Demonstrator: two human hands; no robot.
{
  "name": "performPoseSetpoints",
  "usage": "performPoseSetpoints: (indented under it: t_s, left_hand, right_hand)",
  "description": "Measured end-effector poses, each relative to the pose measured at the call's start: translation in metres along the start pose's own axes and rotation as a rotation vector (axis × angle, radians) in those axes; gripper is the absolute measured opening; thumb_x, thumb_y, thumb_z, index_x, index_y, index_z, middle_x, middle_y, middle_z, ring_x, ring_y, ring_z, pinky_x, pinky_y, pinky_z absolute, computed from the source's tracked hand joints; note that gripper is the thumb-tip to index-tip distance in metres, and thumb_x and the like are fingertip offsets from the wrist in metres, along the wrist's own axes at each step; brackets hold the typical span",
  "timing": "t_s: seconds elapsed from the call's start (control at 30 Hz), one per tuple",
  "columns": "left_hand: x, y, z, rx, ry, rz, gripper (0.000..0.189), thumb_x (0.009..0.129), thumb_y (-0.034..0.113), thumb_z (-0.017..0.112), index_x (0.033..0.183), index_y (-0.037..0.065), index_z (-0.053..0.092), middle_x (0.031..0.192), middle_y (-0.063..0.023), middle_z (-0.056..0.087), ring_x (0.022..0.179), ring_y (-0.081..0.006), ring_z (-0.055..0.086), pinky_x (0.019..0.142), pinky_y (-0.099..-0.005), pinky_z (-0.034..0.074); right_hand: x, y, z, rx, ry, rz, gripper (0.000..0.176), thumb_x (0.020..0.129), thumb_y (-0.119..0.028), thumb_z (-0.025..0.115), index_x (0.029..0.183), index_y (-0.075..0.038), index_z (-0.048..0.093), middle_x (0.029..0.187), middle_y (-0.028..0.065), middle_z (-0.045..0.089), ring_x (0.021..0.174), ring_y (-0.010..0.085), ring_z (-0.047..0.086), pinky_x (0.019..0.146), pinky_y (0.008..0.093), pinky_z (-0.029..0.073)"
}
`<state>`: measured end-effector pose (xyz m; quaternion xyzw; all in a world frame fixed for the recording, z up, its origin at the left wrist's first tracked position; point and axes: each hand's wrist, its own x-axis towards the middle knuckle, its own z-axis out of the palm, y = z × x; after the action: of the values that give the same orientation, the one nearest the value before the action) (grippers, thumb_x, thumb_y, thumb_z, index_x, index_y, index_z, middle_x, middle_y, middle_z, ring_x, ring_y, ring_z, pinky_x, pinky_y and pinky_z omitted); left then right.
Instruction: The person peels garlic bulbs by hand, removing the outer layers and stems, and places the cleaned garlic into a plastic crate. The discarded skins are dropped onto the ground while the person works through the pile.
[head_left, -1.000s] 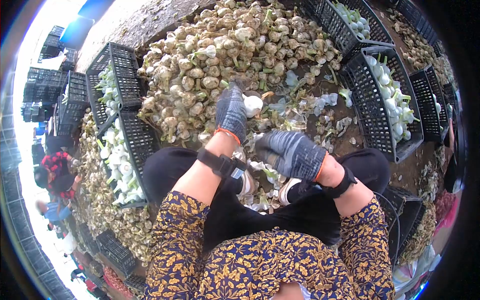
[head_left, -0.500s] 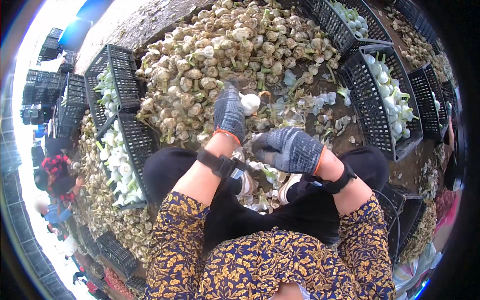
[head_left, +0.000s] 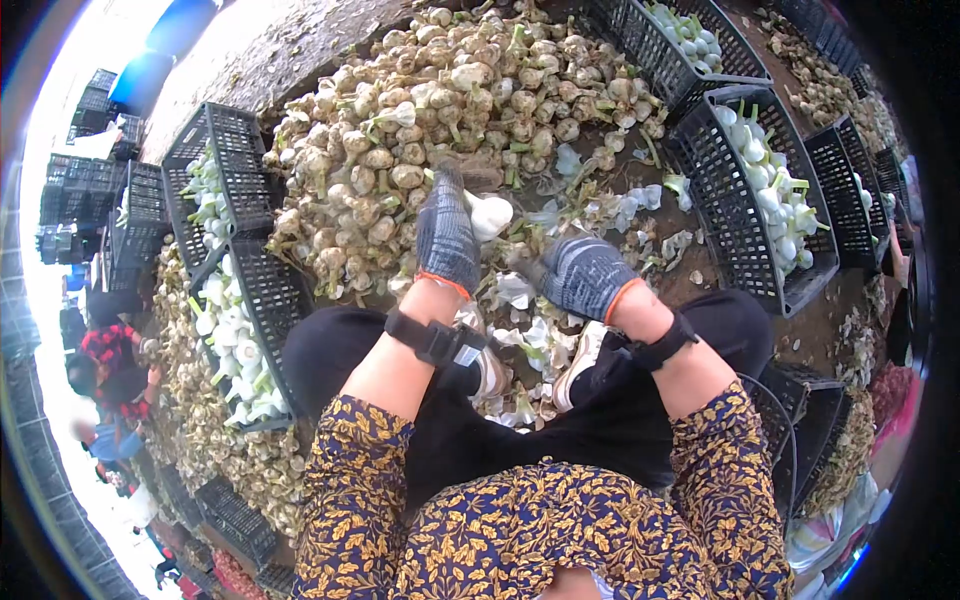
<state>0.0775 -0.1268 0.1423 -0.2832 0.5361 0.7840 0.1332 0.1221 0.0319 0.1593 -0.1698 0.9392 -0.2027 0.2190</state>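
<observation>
My left hand (head_left: 448, 238), in a grey knit glove with an orange cuff, is closed around a garlic bulb (head_left: 491, 216). The bulb is white and clean, and its round end sticks out to the right of the thumb. A short distance to the right is my right hand (head_left: 590, 279), gloved the same way and apart from the bulb. Its fingers are curled together toward the left, with the tips blurred; anything between them is hidden. Loose white garlic skins (head_left: 530, 340) lie below the hands, between my shoes.
A large heap of unpeeled garlic (head_left: 440, 110) spreads ahead. Black crates with white garlic stand at left (head_left: 270, 320) and right (head_left: 735, 225), with another crate (head_left: 680, 85) at the upper right. Another person in a red checked top (head_left: 110, 345) is at far left.
The garlic bulb in my left hand has tilted, showing more of its side and neck. My right hand has moved slightly up and right, its fingers drawing away from my left wrist.
</observation>
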Motion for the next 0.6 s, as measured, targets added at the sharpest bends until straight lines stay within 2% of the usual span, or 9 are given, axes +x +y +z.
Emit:
performPoseSetpoints:
  t_s: [0.07,0.13,0.2,0.33,0.4,0.43,0.47,0.53,0.6]
  left_hand:
    - [0.023,-0.019,-0.012,0.043,0.050,0.065,0.040,0.086,0.046,0.048,0.083,0.007,0.055,0.070,-0.0073,0.059,0.062,-0.0177,0.058,0.054,-0.0277,0.048]
    - [0.033,-0.031,-0.011,0.535,0.179,0.416,0.040,0.089,0.038,0.040,0.077,0.003,0.055,0.069,-0.0142,0.058,0.061,-0.0239,0.057,0.054,-0.0348,0.044]
    - [-0.019,0.004,0.015,0.857,0.100,0.466,0.042,0.091,0.034,0.034,0.083,0.000,0.056,0.076,-0.0177,0.060,0.067,-0.0295,0.057,0.059,-0.0390,0.044]
    - [-0.009,-0.030,0.020,1.006,-0.176,0.747,0.029,0.093,0.022,0.039,0.107,0.002,0.054,0.103,-0.0175,0.055,0.091,-0.0223,0.054,0.079,-0.0309,0.041]
    - [0.012,-0.042,0.012,0.966,-0.232,0.741,0.031,0.093,0.021,0.038,0.116,0.003,0.050,0.118,-0.0141,0.049,0.107,-0.0201,0.048,0.088,-0.0291,0.037]
    - [0.011,-0.042,0.008,0.964,-0.235,0.732,0.031,0.093,0.021,0.038,0.116,0.003,0.050,0.118,-0.0141,0.049,0.107,-0.0201,0.048,0.088,-0.0291,0.037]
    - [0.007,-0.040,0.005,0.759,-0.257,0.729,0.032,0.092,0.019,0.039,0.118,0.002,0.047,0.121,-0.0145,0.047,0.111,-0.0233,0.044,0.093,-0.0309,0.034]
    - [-0.001,-0.035,0.003,0.433,-0.270,0.677,0.035,0.091,0.019,0.040,0.121,0.001,0.044,0.125,-0.0145,0.044,0.117,-0.0257,0.040,0.099,-0.0326,0.030]
    - [-0.010,-0.026,0.003,0.289,-0.267,0.525,0.037,0.092,0.021,0.039,0.123,0.001,0.042,0.127,-0.0138,0.042,0.119,-0.0243,0.039,0.100,-0.0322,0.028]
  right_hand:
    - [0.006,0.022,0.020,-0.110,0.119,0.014,0.034,0.077,-0.036,0.055,0.085,-0.004,0.062,0.079,0.0217,0.060,0.074,0.0350,0.059,0.069,0.0409,0.047]
    - [0.007,0.020,0.019,0.526,0.446,-0.010,0.042,0.079,-0.038,0.057,0.101,-0.003,0.056,0.090,0.0189,0.061,0.075,0.0294,0.061,0.067,0.0388,0.049]
    - [0.001,-0.007,-0.021,1.613,-0.146,0.325,0.043,0.086,-0.042,0.047,0.115,-0.010,0.049,0.100,0.0077,0.059,0.082,0.0212,0.060,0.063,0.0343,0.053]
    - [0.016,0.009,0.013,1.602,0.165,-0.036,0.038,0.087,-0.043,0.043,0.111,-0.013,0.050,0.095,0.0076,0.058,0.074,0.0194,0.061,0.057,0.0382,0.053]
    - [0.030,0.039,0.011,2.158,-0.109,0.538,0.036,0.086,-0.045,0.045,0.100,-0.012,0.051,0.090,0.0077,0.057,0.075,0.0194,0.059,0.061,0.0392,0.053]
    - [0.029,0.056,-0.001,2.077,-0.155,0.470,0.034,0.084,-0.043,0.049,0.093,-0.010,0.050,0.086,0.0080,0.056,0.076,0.0197,0.058,0.061,0.0389,0.054]
    - [0.028,0.050,-0.030,1.962,0.109,0.492,0.038,0.086,-0.045,0.045,0.092,-0.007,0.049,0.077,0.0104,0.057,0.061,0.0221,0.058,0.046,0.0327,0.050]
    - [0.037,0.086,-0.073,1.973,0.363,0.245,0.043,0.086,-0.043,0.046,0.097,-0.001,0.045,0.084,0.0165,0.057,0.065,0.0237,0.059,0.050,0.0324,0.053]
    - [0.077,0.235,-0.104,2.777,0.089,-0.031,0.040,0.085,-0.038,0.047,0.094,0.000,0.045,0.088,0.0183,0.058,0.070,0.0240,0.060,0.056,0.0332,0.054]
